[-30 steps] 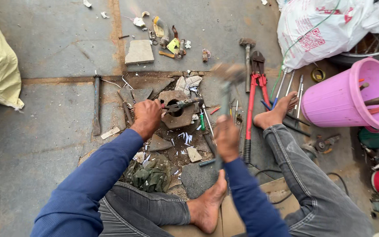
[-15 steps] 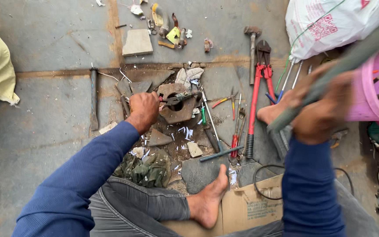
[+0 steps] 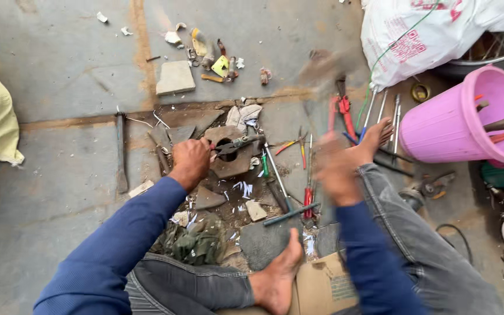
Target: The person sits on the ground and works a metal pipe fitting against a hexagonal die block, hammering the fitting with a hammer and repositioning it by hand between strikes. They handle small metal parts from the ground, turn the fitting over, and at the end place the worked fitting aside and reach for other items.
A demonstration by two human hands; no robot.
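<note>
My right hand is smeared by motion, so I cannot tell its grip; the tool above it is only a blurred streak toward the white sack. That sack runs off the top edge. Right of the pink bucket, clutter is cut by the frame. My left hand hides the pliers' handles.

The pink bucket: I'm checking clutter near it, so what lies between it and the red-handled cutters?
In the head view, slim metal rods lie on the floor between the pink bucket and the red-handled cutters, with a bare foot just below.
</note>
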